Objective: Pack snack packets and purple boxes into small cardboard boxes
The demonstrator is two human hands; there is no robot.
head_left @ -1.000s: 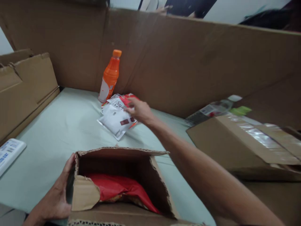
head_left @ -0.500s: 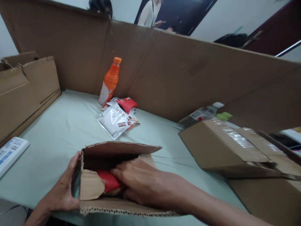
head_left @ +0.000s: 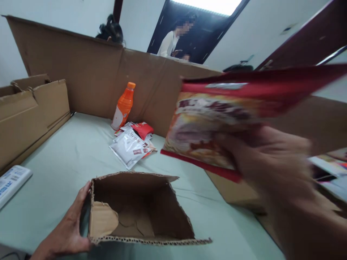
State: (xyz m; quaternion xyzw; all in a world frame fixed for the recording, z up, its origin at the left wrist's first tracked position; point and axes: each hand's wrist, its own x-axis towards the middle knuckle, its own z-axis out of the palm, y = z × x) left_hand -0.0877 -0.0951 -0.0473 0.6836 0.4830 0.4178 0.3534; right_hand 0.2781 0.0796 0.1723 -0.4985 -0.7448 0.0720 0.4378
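Observation:
My right hand [head_left: 268,155] pinches a red food packet [head_left: 206,126] with a printed food picture, raised at the right above the table. The packet and hand are blurred by motion. At the lower left, my left hand [head_left: 65,227] grips the left side of an open cardboard box [head_left: 141,206], fingers at its upper corner and thumb at its lower one. Inside, the box shows bare walls and a bare bottom, with a torn flap at its left end. Beyond it lies a pile of packets, with a silver-white packet [head_left: 130,148] and a red packet [head_left: 142,130] on top.
An orange drink bottle [head_left: 124,105] leans by the cardboard back wall [head_left: 92,72]. A white box [head_left: 13,182] lies at the left edge, below a larger carton [head_left: 35,115]. More cardboard [head_left: 233,187] is partly hidden at right. People are beyond the wall.
My right hand has come out of the box with the red food packet, moving up and right. My left hand keeps its grip on the box. The view has tilted up.

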